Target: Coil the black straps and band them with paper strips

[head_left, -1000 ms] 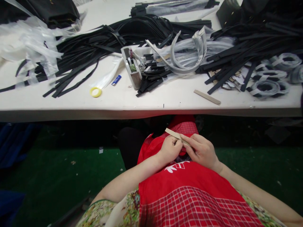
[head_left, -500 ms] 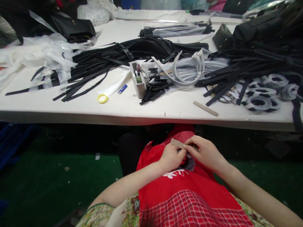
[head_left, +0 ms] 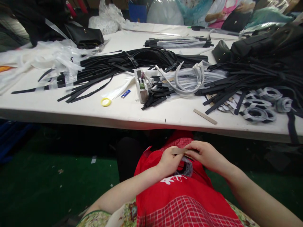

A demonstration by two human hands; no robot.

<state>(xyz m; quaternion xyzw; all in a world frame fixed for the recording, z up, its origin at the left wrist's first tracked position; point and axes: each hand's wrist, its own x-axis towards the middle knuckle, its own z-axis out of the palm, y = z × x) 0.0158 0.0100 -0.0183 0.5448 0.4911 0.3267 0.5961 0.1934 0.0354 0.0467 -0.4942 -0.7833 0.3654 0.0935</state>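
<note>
Over my lap, my left hand [head_left: 169, 161] and my right hand [head_left: 205, 153] meet, both closed on a short grey-brown cardboard strip [head_left: 178, 151]. Its left end shows above my left fingers, while the right end is covered by my right fingers. Just below my hands, a coil wrapped in clear plastic [head_left: 187, 167] rests on the red apron [head_left: 189, 192]. A similar cardboard strip [head_left: 204, 116] lies by itself near the table's front edge.
The white table [head_left: 118, 116] holds a tape dispenser [head_left: 141, 86], a yellow ring [head_left: 105, 101], black straps [head_left: 151, 56], plastic-wrapped coils [head_left: 257, 114] and black bags [head_left: 84, 36]. Across the table, a person [head_left: 227, 12] handles a black piece.
My view has tipped up slightly, showing more of the far side and the person there. The strip in my hands has tilted flatter, and more of the coil beneath shows.
</note>
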